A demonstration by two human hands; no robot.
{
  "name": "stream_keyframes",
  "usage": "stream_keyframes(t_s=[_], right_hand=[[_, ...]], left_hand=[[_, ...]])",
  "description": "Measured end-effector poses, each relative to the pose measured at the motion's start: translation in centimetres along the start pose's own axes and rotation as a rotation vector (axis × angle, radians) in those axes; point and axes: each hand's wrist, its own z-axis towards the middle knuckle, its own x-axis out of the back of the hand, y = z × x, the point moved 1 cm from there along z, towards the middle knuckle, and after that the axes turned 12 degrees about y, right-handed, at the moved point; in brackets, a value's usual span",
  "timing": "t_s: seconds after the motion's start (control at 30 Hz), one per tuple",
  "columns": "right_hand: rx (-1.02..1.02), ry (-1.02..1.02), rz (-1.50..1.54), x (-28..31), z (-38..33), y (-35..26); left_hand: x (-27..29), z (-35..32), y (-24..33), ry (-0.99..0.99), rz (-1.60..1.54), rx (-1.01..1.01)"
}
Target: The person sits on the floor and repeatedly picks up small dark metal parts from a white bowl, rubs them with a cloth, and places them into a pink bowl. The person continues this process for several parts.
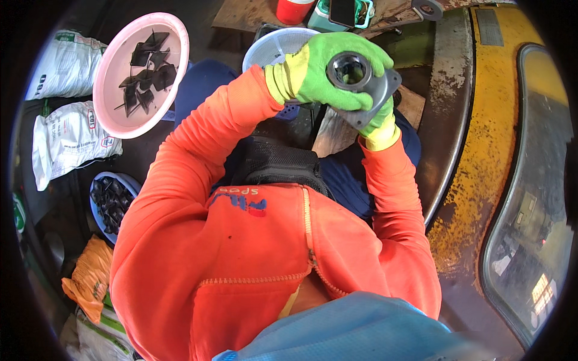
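Both gloved hands clamp a grey metal flange [368,84] at one o'clock, left hand [328,69] over its bore, right hand [380,123] beneath, seemingly mid-inspection; turning it next demands a firm grip.

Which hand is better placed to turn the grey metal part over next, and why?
Probably the left hand: it wraps the top of the grey flanged part, fingers curled over its round collar. The right hand only supports it from underneath.
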Motion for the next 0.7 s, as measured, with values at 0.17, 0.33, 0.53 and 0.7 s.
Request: stream_keyframes(t_s=[0.17,0.33,0.53,0.7], right_hand=[[-0.425,-0.212,0.842,-0.3,-2.8,1.7],[-0.516,-0.169,0.895,-1.8,-3.3,0.4],[0.001,0.038,0.069,0.2,0.9,0.0],[-0.231,0.194,0.231,-0.3,0.4,1.1]], left_hand=[[0.5,0.0,0.2,-0.236,-0.067,-0.008],[0.0,0.4,-0.8,-0.562,-0.403,0.045],[2.2,2.6,0.0,-0.299,0.215,0.087],[-1.8,-0.1,-0.5,0.236,0.205,0.137]])
